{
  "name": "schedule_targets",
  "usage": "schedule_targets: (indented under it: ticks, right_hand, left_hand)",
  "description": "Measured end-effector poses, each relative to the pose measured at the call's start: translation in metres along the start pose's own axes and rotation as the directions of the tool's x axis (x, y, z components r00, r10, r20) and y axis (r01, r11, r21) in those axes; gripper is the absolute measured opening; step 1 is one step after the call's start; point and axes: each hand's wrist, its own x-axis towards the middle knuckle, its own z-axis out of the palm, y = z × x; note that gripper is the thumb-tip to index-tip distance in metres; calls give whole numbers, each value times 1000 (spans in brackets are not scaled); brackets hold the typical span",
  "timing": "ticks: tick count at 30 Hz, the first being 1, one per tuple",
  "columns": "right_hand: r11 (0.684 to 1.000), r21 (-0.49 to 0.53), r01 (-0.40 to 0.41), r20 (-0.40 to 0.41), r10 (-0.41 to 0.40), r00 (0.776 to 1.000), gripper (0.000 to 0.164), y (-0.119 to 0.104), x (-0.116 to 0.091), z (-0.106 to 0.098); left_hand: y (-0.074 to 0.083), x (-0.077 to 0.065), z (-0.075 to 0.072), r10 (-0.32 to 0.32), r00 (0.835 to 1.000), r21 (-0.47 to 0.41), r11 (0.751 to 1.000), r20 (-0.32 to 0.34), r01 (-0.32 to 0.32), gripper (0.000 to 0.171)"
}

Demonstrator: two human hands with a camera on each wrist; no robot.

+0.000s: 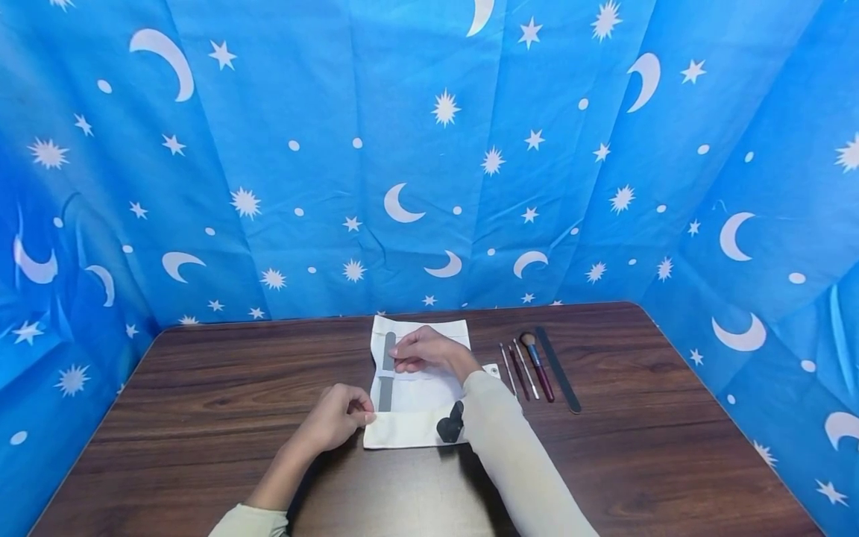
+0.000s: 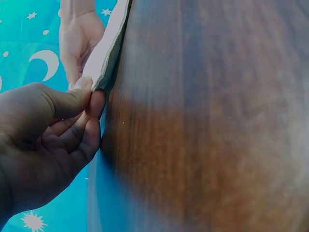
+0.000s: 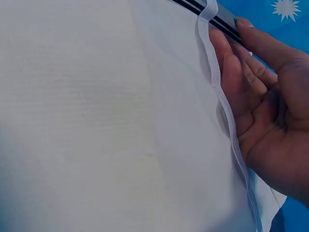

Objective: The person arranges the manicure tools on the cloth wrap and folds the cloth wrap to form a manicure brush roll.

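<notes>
Blue cloth (image 1: 322,89) w/ wht moons (image 1: 176,60) & stars (image 1: 445,109) hangs behind & beside dk-brn wood-grain table (image 1: 201,418).

Matt cloth pouch (image 1: 412,431), glossy tabletop (image 1: 221,388)

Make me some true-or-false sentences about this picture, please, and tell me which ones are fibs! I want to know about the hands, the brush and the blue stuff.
1. The right hand pinches the gray file. True.
2. The left hand pinches a corner of the white case. True.
3. The gray file lies off the white case. False: it lies on the case, running under the elastic band.
4. The brush lies on the table beside the black file. True.
5. The brush is to the left of the white case. False: it is to the right of it.
6. The backdrop is red. False: the backdrop is blue.
</notes>
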Motion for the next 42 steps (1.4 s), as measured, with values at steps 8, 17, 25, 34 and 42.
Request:
schedule_targets:
  ticks: [8,17,25,34,42]
  right_hand:
    - [999,-39,15,1,-15,1000,26,-2,-2,5]
    - [997,-77,25,-34,-28,999,27,-6,-9,2]
    - [990,-76,116,-105,-123,987,30,-3,-25,-13]
    - [977,-134,165,-172,-187,967,33,1,-51,-29]
    - [973,-131,191,-213,-216,953,38,9,-75,-53]
  left_hand:
    - [0,1,-6,27,998,12,1000,63,-28,17]
    - [5,5,-14,24,991,31,999,134,-29,13]
    - [22,25,-7,43,999,-21,999,21,-42,9]
    - [20,50,12,-16,998,66,998,-67,20,10]
    - [13,53,21,-4,999,105,994,-51,9,12]
